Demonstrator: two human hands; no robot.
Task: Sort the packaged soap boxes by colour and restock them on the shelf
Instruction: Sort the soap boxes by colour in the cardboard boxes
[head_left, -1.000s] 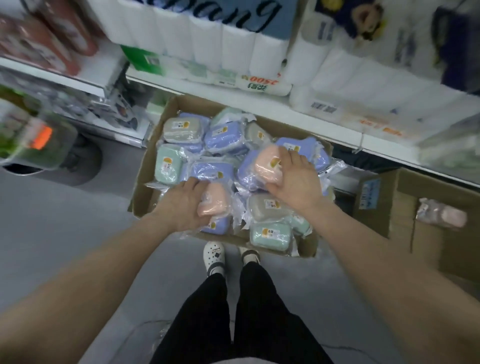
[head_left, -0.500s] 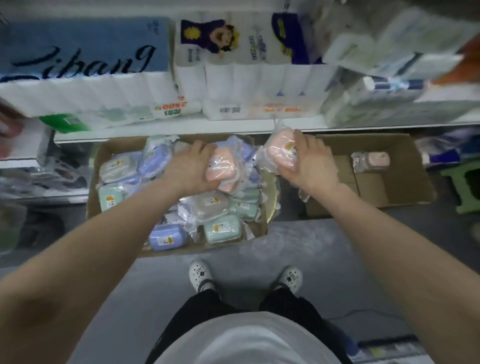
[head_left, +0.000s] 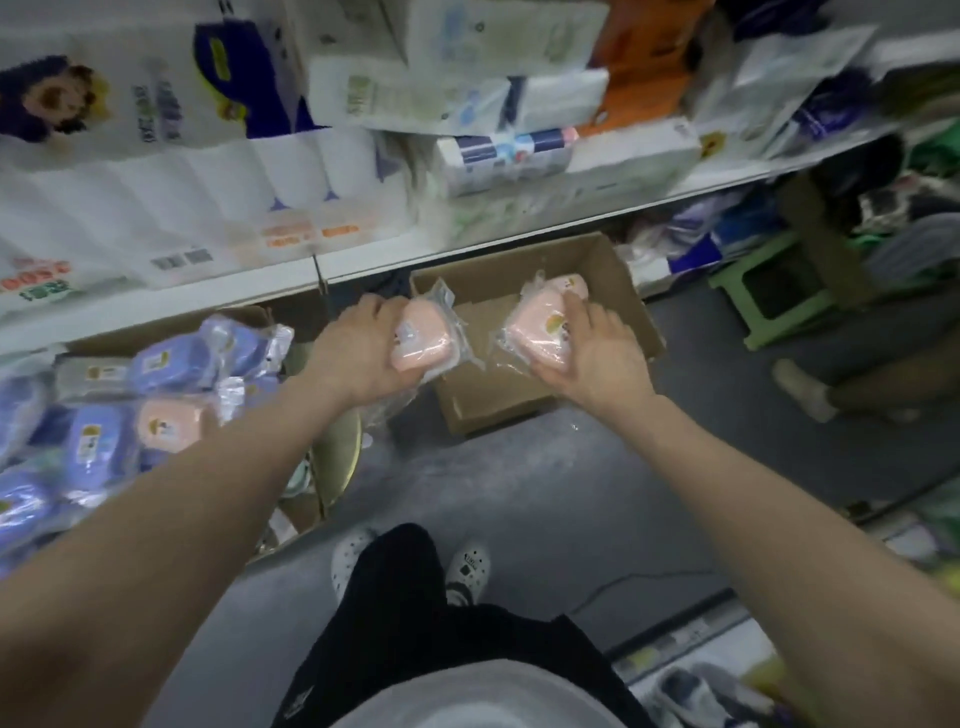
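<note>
A long white shelf (head_left: 363, 267) runs across the aisle, stacked with packs of toilet paper (head_left: 208, 176) and other paper goods too blurred to read. Below it is grey floor (head_left: 519, 467).

On the floor at the left, tucked partly under the shelf, sits a large cardboard carton (head_left: 249, 318) heaped with wrapped soap boxes. Most are purple soap boxes (head_left: 171, 364), with one loose pink soap box (head_left: 166, 423) lying among them. Just to its right stands a smaller carton (head_left: 615, 283), open at the top and mostly bare cardboard inside. Beyond that is a green stool (head_left: 769, 306), and someone else's leg (head_left: 857, 358) stretches along the floor near it.

The person stands over both cartons in white clogs (head_left: 467, 564), arms reaching forward. The left hand (head_left: 358, 353) grips a left pink soap box (head_left: 423, 343) in its clear wrapper, fingers wrapped round its side, holding it in the air at the smaller carton's left edge. The right hand (head_left: 597, 358) grips a right pink soap box (head_left: 540, 332), fingers curled over its top, above the smaller carton's open inside. The two held boxes are near each other but apart. Against the carton's back wall lies a third pink soap box (head_left: 569, 285), partly behind the right hand's fingertips.
</note>
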